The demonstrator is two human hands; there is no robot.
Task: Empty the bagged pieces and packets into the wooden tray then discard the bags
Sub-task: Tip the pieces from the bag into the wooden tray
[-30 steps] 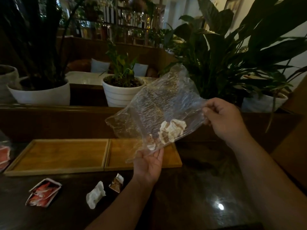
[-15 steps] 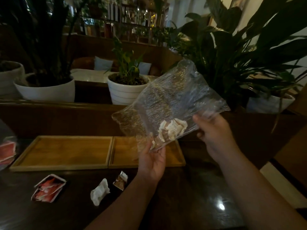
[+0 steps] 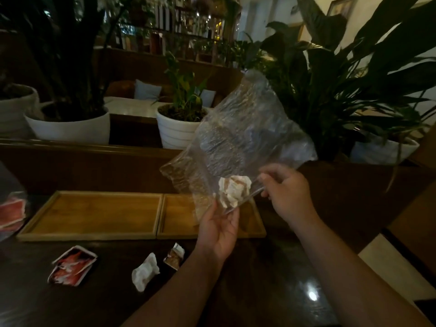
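Crinkled clear plastic bag (image 3: 238, 147) of crumpled white pieces (image 3: 233, 190), pinched by left hand (image 3: 218, 228) and right hand (image 3: 289, 194).

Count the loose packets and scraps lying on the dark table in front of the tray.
3: a red packet at left, a crumpled white piece in the middle, a small torn packet nearest the left forearm. The arm may hide others.
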